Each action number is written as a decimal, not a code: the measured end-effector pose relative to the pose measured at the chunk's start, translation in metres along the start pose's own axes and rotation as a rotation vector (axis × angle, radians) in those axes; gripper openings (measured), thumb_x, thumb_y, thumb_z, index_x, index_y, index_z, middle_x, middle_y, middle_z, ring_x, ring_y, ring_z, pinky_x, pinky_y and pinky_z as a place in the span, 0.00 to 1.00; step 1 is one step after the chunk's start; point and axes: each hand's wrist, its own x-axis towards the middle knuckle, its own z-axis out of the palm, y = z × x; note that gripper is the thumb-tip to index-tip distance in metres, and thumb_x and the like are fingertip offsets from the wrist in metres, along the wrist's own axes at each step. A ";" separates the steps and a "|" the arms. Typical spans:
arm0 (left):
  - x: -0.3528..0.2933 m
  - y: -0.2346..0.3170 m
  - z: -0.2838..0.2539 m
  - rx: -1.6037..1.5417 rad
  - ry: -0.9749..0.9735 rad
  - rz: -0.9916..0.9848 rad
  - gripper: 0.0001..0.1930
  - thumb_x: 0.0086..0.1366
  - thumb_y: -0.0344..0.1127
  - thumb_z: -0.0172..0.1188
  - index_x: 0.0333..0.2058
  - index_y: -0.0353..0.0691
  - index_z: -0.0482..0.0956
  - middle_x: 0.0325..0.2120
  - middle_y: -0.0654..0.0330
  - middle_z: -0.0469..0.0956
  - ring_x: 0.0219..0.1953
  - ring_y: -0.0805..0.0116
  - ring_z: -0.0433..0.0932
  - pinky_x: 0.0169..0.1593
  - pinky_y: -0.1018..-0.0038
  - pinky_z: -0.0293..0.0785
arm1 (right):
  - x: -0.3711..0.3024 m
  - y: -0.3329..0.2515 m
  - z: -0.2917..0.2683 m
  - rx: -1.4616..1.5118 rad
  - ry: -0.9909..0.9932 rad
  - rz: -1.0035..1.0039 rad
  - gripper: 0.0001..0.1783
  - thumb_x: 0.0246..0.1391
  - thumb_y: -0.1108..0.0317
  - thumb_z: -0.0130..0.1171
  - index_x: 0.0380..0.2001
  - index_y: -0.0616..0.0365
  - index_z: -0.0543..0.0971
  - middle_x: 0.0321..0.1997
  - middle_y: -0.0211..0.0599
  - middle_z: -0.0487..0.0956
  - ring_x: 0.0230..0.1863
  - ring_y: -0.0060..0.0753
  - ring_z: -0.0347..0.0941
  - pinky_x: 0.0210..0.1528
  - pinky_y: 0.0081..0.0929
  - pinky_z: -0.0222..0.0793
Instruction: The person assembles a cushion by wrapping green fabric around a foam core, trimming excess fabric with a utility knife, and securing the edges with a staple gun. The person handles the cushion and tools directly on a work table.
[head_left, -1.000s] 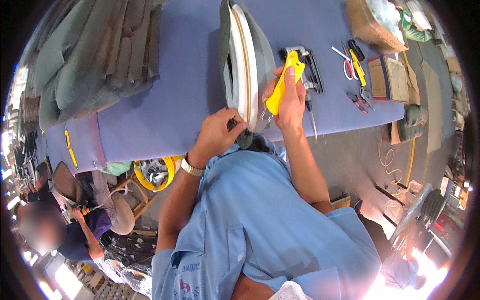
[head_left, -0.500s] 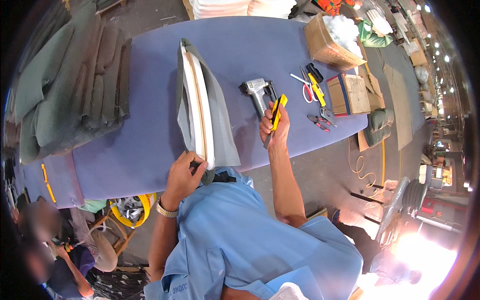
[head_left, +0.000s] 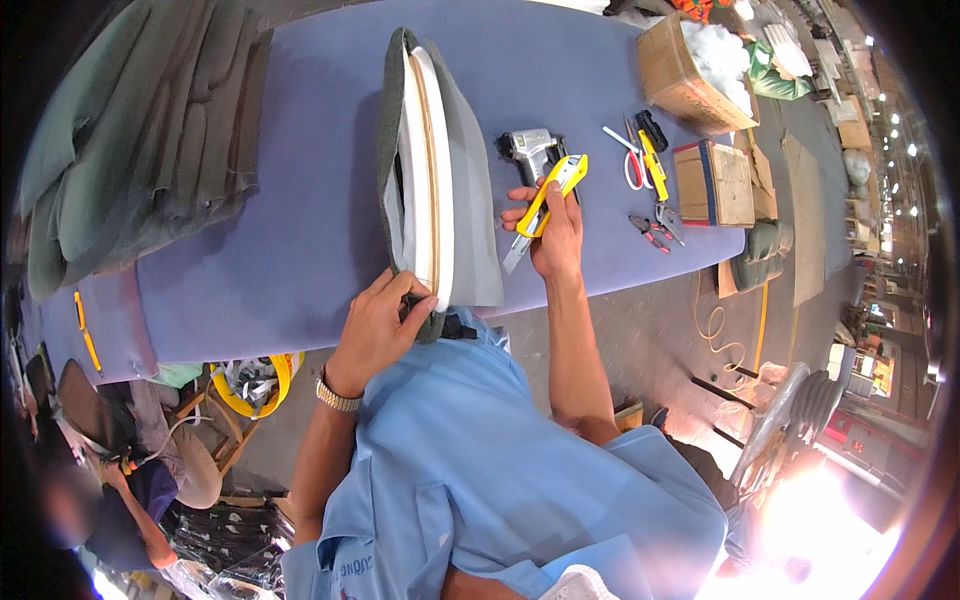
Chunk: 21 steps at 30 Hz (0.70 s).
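Observation:
A long padded panel point(head_left: 445, 190) stands on edge at the table's near side, with a thin wooden strip between white foam layers and grey-green fabric around it. At its near end my left hand point(head_left: 372, 325) pinches the fabric edge between thumb and fingers. To the right, my right hand point(head_left: 562, 240) grips a yellow utility knife point(head_left: 565, 185), its blade out and slanting down toward me. The knife is in the air, apart from the panel. Just behind it a grey pneumatic staple gun point(head_left: 528, 146) lies on the table, partly hidden by the hand and knife.
The blue-covered table point(head_left: 310, 200) carries stacked grey-green fabric point(head_left: 150, 150) at left. Scissors point(head_left: 634, 170), another yellow cutter point(head_left: 653, 165) and pliers point(head_left: 650, 232) lie at right, beside a carton of white stuffing point(head_left: 690, 85) and a smaller box point(head_left: 715, 185). A co-worker point(head_left: 130, 510) sits at lower left.
The view has shifted, so the table sits higher in it. My right hand has turned the knife, and its blade now shows more fully. My left hand keeps its pinch on the panel's end.

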 end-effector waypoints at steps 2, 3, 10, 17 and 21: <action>-0.001 0.000 -0.001 0.003 -0.006 -0.015 0.08 0.66 0.35 0.66 0.35 0.38 0.79 0.29 0.53 0.76 0.28 0.55 0.80 0.33 0.64 0.75 | -0.001 0.005 0.003 -0.013 0.007 -0.012 0.20 0.76 0.51 0.42 0.47 0.60 0.66 0.37 0.51 0.80 0.25 0.40 0.82 0.28 0.33 0.81; -0.001 0.001 -0.002 0.010 -0.008 -0.018 0.08 0.66 0.35 0.66 0.35 0.38 0.79 0.29 0.54 0.76 0.28 0.55 0.79 0.33 0.64 0.75 | -0.001 0.006 0.005 -0.022 0.013 -0.014 0.20 0.76 0.51 0.42 0.47 0.61 0.66 0.35 0.49 0.80 0.25 0.40 0.81 0.27 0.34 0.81; -0.002 0.004 -0.009 0.083 -0.069 -0.002 0.08 0.70 0.33 0.63 0.37 0.33 0.77 0.29 0.52 0.76 0.27 0.60 0.78 0.29 0.70 0.72 | -0.006 0.008 0.015 -0.053 0.089 -0.033 0.21 0.76 0.51 0.41 0.46 0.61 0.68 0.25 0.38 0.75 0.18 0.34 0.75 0.21 0.33 0.74; -0.001 -0.003 -0.004 0.029 -0.021 0.035 0.08 0.70 0.34 0.63 0.37 0.34 0.77 0.29 0.51 0.78 0.27 0.58 0.78 0.32 0.68 0.72 | -0.005 0.006 0.017 -0.049 0.133 -0.031 0.24 0.76 0.47 0.40 0.44 0.60 0.69 0.23 0.37 0.74 0.16 0.32 0.72 0.18 0.31 0.71; -0.001 0.000 -0.006 0.017 -0.039 -0.001 0.08 0.71 0.34 0.62 0.36 0.35 0.77 0.29 0.52 0.78 0.29 0.54 0.78 0.34 0.65 0.72 | -0.009 0.002 0.020 -0.038 0.157 -0.022 0.25 0.76 0.46 0.40 0.43 0.60 0.69 0.23 0.37 0.74 0.15 0.31 0.71 0.17 0.31 0.70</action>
